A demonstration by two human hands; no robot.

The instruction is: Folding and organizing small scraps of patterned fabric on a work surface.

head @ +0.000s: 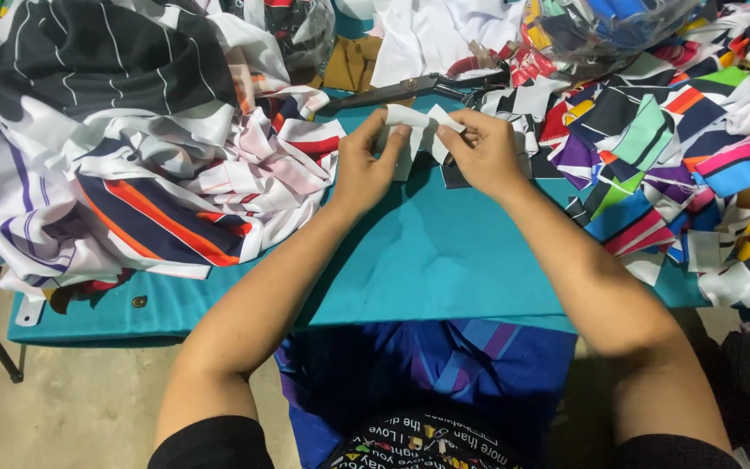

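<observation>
Hands, two of them, meet at the far middle of a teal cloth-covered table (444, 260), seen from above. Left hand (365, 165) and right hand (482, 155) are close together, each pinching one end of a single small white fabric piece (414, 126), folded and creased into angular flaps, held just above the cloth. One pair of black-bladed scissors (410, 87) lies just beyond the hands. Two heaps flank them: a pile of striped garments (132, 156) in white, navy, orange and red at left, and a heap of multicoloured fabric scraps (653, 148) at right. Blue fabric (444, 365) covers the person's lap.
</observation>
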